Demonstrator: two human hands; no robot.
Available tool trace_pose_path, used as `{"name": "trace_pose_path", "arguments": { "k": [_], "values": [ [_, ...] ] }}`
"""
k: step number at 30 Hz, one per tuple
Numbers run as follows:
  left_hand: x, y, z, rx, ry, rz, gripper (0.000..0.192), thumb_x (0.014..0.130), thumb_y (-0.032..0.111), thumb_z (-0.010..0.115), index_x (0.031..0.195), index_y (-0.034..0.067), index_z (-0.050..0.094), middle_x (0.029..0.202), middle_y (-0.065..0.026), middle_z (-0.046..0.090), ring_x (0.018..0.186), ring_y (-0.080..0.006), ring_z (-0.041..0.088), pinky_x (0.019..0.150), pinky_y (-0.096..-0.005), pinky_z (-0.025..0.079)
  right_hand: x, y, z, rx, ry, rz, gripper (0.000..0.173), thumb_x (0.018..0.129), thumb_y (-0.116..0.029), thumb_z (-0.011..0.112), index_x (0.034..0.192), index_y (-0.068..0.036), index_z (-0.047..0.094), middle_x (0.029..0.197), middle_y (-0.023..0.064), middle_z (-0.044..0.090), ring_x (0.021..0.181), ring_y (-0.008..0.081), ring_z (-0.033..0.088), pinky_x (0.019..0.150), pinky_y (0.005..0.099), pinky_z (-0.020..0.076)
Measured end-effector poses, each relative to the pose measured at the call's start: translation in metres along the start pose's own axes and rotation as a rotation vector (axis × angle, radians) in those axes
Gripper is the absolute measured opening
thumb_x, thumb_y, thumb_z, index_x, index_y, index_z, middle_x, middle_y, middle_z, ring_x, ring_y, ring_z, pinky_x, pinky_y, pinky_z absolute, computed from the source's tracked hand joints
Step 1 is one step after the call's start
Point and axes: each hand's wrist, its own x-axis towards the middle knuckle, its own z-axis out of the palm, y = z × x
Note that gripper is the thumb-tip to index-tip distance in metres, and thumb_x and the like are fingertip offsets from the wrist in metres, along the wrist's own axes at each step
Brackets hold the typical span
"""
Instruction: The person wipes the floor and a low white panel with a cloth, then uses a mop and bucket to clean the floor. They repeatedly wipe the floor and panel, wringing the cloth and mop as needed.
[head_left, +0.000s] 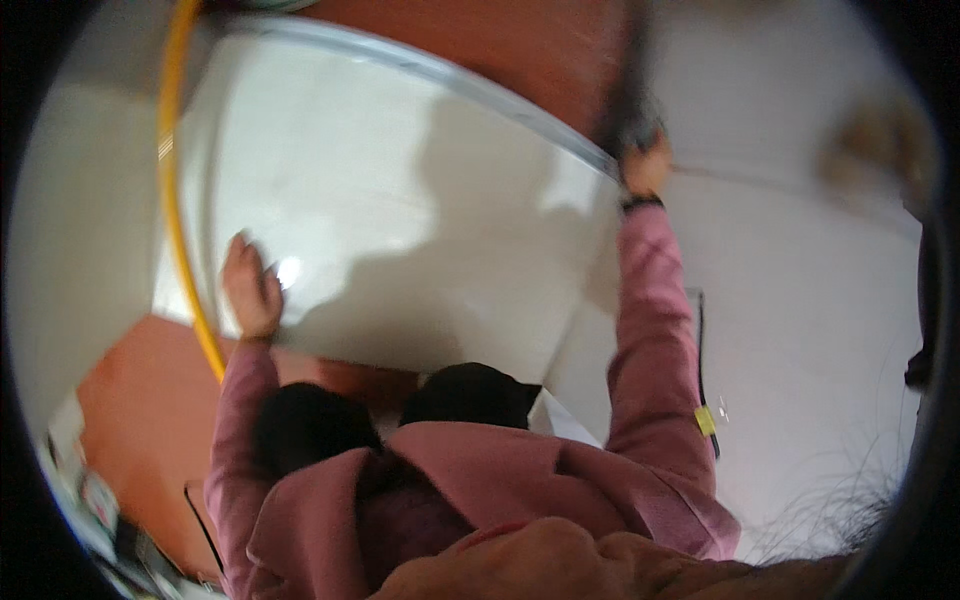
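Observation:
In front of me lies a large, smooth white panel or tabletop (390, 225), with a shadow across much of it and a greyish strip along its far edge. My left hand (253, 289) rests near its left side, fingers extended and a little apart, with nothing visible in the grip. My right hand (646, 169) is stretched out to the panel's far right corner, beside a dark, blurred object (634, 112). Motion blur hides whether the fingers are closed on that object or only touch it.
A yellow hose or strap (176, 202) curves along the left. Reddish-brown surface (142, 382) shows at lower left, with mixed items (97, 502) by the rim. At right are a pale surface (795, 300), a black cable with a yellow tag (705, 421), and a blurred brownish shape (874, 146).

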Motion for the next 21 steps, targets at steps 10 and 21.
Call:
{"name": "trace_pose_path", "arguments": {
  "k": [10,21],
  "values": [
    [-0.007,-0.008,-0.001,0.029,0.068,0.017,0.044,0.085,0.015,0.060,0.126,0.002,0.051,0.140,-0.0179,0.045,0.134,-0.0329,0.039,0.110,-0.0467,0.030,-0.029,-0.144,0.040,0.831,-0.088,-0.075,0.045,0.077,0.004,0.057,0.121,0.004,0.059,0.116,0.0196,0.064,0.108,0.0263,0.062,0.096,0.0350,0.0457],
    [-0.102,-0.004,-0.114,-0.033,0.237,-0.464,0.041,0.090,0.010,0.060,0.129,0.001,0.050,0.135,-0.0204,0.050,0.126,-0.0325,0.049,0.104,-0.0402,0.040,-0.182,-0.460,0.060,0.477,-0.480,-0.927,0.062,0.080,-0.012,0.066,0.138,-0.017,0.044,0.145,0.0164,0.038,0.131,0.0441,0.034,0.107,0.0602,0.0298]
  ]
}}
